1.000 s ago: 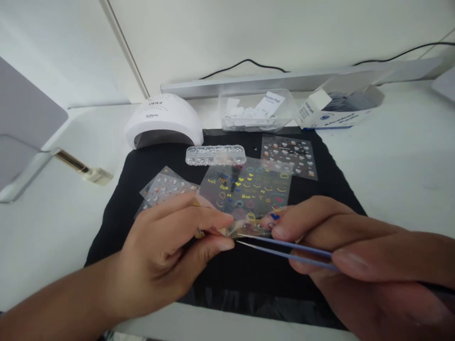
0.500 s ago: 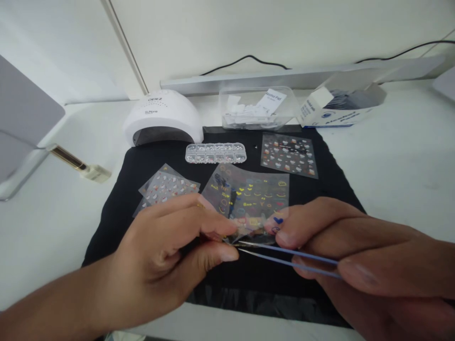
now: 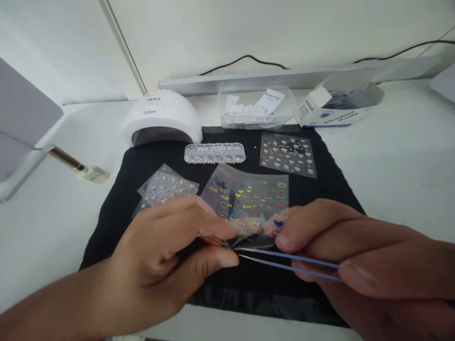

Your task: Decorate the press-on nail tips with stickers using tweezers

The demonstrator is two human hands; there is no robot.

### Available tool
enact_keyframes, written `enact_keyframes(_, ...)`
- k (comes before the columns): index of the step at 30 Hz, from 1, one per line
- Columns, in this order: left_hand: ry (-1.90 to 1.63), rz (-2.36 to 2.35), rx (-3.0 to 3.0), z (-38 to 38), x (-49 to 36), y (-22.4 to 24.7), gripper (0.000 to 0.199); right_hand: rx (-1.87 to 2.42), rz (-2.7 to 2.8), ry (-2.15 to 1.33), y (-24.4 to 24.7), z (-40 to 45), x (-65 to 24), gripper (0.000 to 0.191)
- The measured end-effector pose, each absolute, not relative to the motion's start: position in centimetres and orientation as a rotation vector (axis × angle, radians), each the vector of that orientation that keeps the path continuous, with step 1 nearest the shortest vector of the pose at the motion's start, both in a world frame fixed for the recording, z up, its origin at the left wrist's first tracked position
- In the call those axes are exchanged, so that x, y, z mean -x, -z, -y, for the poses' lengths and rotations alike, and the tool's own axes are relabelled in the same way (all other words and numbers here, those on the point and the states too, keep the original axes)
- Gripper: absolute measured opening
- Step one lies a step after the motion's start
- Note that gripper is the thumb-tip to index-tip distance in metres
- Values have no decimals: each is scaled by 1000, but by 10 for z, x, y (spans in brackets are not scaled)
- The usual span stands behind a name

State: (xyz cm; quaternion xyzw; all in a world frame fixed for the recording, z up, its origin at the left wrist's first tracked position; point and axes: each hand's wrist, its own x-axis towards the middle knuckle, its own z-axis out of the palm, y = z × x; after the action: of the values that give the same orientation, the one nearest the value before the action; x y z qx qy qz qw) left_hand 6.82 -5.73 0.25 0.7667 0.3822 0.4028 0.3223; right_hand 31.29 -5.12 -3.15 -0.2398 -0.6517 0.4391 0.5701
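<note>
A clear nail sticker sheet point(image 3: 263, 189) with yellow, blue and red designs stands bent up between my hands. My left hand point(image 3: 170, 255) pinches its lower left edge between thumb and fingers. Blue tweezers point(image 3: 295, 263) lie in my right hand point(image 3: 359, 251), and their slightly parted silver tips reach the sheet's lower edge beside my left thumb. My right fingertips also touch the sheet's lower right corner. Whether anything is between the tips is too small to tell.
Behind the hands are other sticker sheets point(image 3: 287, 155), a compartment case of small gems point(image 3: 215, 153) and a white nail lamp point(image 3: 161, 116). A clear bin point(image 3: 256, 109) and an alcohol pad box point(image 3: 337, 106) stand at the back. A polish bottle point(image 3: 78, 164) lies left.
The tweezer tips have dropped slightly, and the sheet's lower edge has shifted a little between my hands. Both hands keep their grip.
</note>
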Motion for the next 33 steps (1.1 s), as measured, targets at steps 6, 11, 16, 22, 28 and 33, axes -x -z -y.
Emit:
enact_keyframes(6, -1065, -1015, -1970, 57, -69, -2, 12, 612, 1602, -898, 34, 54, -314, 23)
enact_keyframes(11, -1068, -1012, -1927, 57, -70, -2, 12, 617, 1619, -883, 36, 54, -315, 24)
enact_keyframes(16, -1069, -1013, -1871, 56, -70, -3, 11, 608, 1636, -872, 34, 54, -315, 24)
enact_keyframes(22, -1052, -1047, -1810, 56, -70, -3, 13, 601, 1626, -857, 24, 49, -305, 22)
enact_keyframes(28, -1050, -1090, -1743, 59, -70, -5, 14, 598, 1617, -882, 23, 49, -305, 21)
enact_keyframes(33, -1046, -1120, -1749, 60, -70, -5, 14, 611, 1610, -885, 24, 49, -307, 21)
